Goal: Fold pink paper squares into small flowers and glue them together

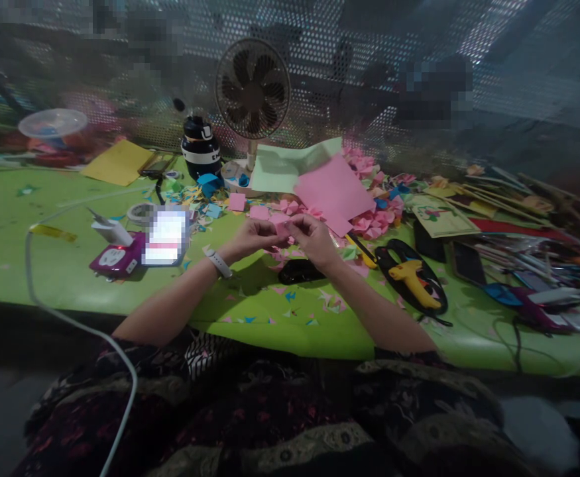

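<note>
A person worked a small piece of pink paper point(280, 225) above a green table point(61, 232), holding it up in front of the body, short of a larger pink sheet point(332, 189). The left hand point(256, 238), a white band point(219, 263) at its wrist, had thumb and fingers drawn together on the paper's left side; the right hand point(312, 240) pinched the opposite side, its fingertips meeting near the upper edge. How the unused fingers curled beneath was too small to tell. The paper looked thin and very light, stiff enough to keep a crease yet likely to crumple or tear under a hard squeeze, with little sign of slipperiness. Its edges and corners seemed the best hold, taken lightly between thumb and forefinger, one hand steadying while the other pressed. Beyond and to the right lay a heap of folded pink pieces point(374, 222), and loose pink squares point(236, 202) sat to the left. A dark object point(299, 271), too dim to identify, lay just below the hands, near scattered scraps point(290, 297). A yellow glue gun point(413, 281) rested on a black tray point(436, 291) to the right, and a fan point(252, 89) stood behind.
</note>
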Available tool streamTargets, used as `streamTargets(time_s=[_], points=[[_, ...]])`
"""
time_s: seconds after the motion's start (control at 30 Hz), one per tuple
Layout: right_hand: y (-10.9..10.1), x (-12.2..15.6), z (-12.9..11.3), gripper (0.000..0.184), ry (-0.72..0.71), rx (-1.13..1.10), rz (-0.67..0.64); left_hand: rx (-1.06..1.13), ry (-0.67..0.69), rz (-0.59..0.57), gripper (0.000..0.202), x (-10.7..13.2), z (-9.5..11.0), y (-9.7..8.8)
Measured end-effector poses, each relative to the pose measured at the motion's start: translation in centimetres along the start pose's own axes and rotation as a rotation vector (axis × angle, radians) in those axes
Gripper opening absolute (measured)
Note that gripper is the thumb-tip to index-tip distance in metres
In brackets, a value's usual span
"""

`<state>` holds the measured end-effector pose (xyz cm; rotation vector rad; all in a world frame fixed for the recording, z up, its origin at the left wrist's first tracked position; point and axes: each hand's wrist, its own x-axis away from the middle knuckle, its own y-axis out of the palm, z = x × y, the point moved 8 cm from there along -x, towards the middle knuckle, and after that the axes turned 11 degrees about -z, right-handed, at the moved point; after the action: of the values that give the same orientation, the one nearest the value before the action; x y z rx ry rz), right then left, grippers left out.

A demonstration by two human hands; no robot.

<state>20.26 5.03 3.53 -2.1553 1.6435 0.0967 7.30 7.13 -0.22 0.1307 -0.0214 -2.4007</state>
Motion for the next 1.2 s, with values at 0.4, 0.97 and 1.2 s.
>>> streamTargets(time_s=[0.4, 0.97, 1.2], points=[[0.6, 0.0, -0.8, 0.052, 0.036, 0.239, -0.182, 0.071, -0.009, -0.011, 0.03, 0.2, 0.2, -0.1], [1.1, 0.1, -1.3, 0.053, 0.051, 0.123, -0.292, 0.029, -0.126, -0.198, 0.03, 0.7, 0.4, -0.1], [0.8, 0.1, -1.6, 0.047, -0.014, 0.16, -0.231, 0.012, -0.135, -0.172, 0.036, 0.7, 0.4, 0.0]])
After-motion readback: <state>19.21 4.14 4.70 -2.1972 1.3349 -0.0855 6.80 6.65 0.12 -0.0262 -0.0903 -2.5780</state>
